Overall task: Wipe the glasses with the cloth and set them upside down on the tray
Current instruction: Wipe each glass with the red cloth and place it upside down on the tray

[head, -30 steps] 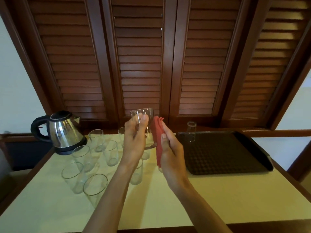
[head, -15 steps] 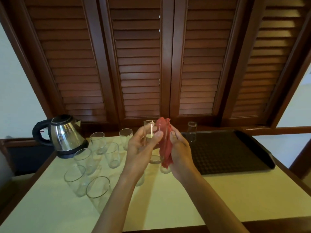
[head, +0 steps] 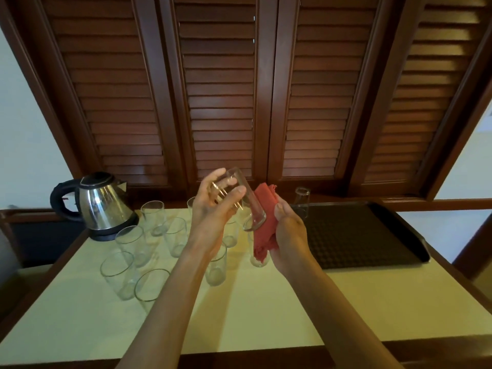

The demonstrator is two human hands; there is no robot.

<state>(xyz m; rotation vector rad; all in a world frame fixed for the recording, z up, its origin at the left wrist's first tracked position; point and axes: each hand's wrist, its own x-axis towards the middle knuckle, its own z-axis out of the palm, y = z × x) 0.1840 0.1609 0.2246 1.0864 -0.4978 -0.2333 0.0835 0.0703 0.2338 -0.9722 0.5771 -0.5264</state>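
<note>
My left hand [head: 213, 209] grips a clear glass [head: 246, 201] above the table, tilted so its thick base points down to the right. My right hand [head: 288, 233] holds a red cloth [head: 265, 225] against the lower side of that glass. Several more clear glasses [head: 133, 243] stand upright on the cream table, left of and beneath my hands. A dark textured tray [head: 359, 235] lies on the right, with one glass [head: 302, 199] standing upside down at its far left corner.
A steel electric kettle [head: 102, 206] with a black handle stands at the table's far left. Dark wooden louvred shutters [head: 221, 89] fill the wall behind. The table's front edge [head: 239, 352] has a dark wooden rim.
My left hand has tipped the glass from upright to slanted, base toward the cloth. My right hand has shifted the cloth along the glass's side and lower.
</note>
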